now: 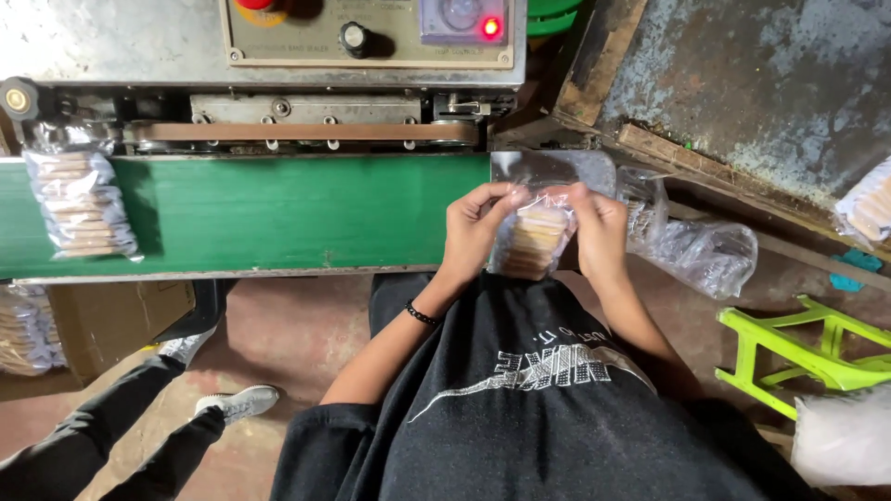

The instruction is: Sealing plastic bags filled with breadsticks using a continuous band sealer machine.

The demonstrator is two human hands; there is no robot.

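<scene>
My left hand [473,227] and my right hand [601,230] both pinch the top of a clear plastic bag of tan biscuits [535,239], held upright just off the right end of the green conveyor belt [278,213]. A second, similar bag of biscuits [79,202] lies on the belt at its far left. Behind the belt stands the metal sealing machine [306,56], with a black knob, a red button and a lit red lamp on its panel.
Loose clear bags [696,246] lie to the right of my hands. A rusty metal surface [761,83] fills the upper right. A lime-green plastic stool [817,353] stands at right. Another person's dark-trousered legs and white shoes [232,404] are at lower left, near a cardboard box [116,320].
</scene>
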